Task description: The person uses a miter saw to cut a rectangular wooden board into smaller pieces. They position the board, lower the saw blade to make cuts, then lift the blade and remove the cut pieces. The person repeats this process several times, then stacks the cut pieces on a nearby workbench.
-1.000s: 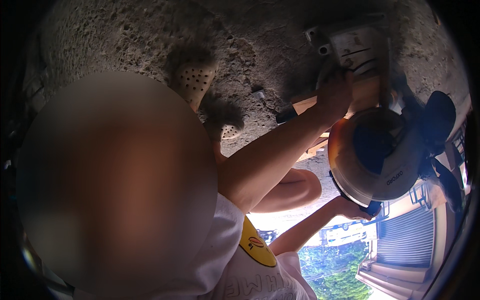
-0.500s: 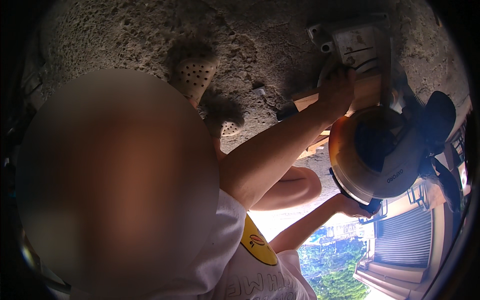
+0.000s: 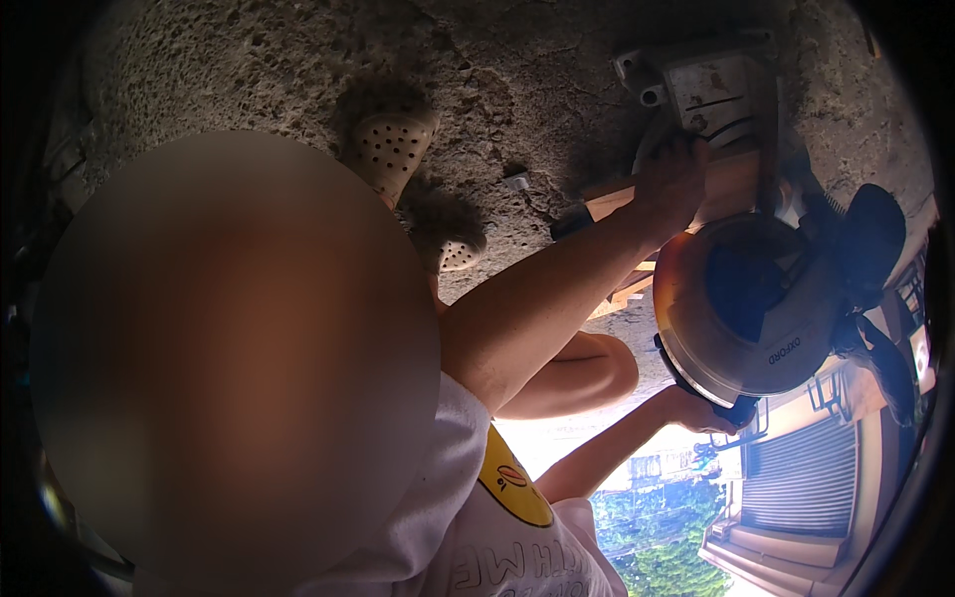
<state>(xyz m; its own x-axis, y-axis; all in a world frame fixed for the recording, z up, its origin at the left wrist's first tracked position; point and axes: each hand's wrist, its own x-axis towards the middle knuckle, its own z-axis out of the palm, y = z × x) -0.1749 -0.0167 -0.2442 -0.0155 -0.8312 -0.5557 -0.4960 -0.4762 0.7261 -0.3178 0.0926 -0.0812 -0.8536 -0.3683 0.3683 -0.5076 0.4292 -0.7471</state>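
My left hand [image 3: 672,181] is closed on a wooden board [image 3: 734,187] lying across the grey metal base [image 3: 706,85] of a mitre saw, at the upper right. The saw's round head and guard [image 3: 731,333], grey with a dark centre and orange-lit rim, sits just below that hand. My right hand [image 3: 704,413] is wrapped round the saw's dark handle [image 3: 738,408] at the lower edge of the head; some of its fingers are hidden. The blade's cutting edge is mostly hidden behind the guard and board.
Rough concrete ground [image 3: 229,70] surrounds two holed sandals [image 3: 388,149] and a small pale object [image 3: 516,182]. More wood pieces [image 3: 627,294] lie beyond my left forearm. A bright opening shows greenery [image 3: 657,537] and a slatted shutter [image 3: 796,478]. A large blurred patch covers the left.
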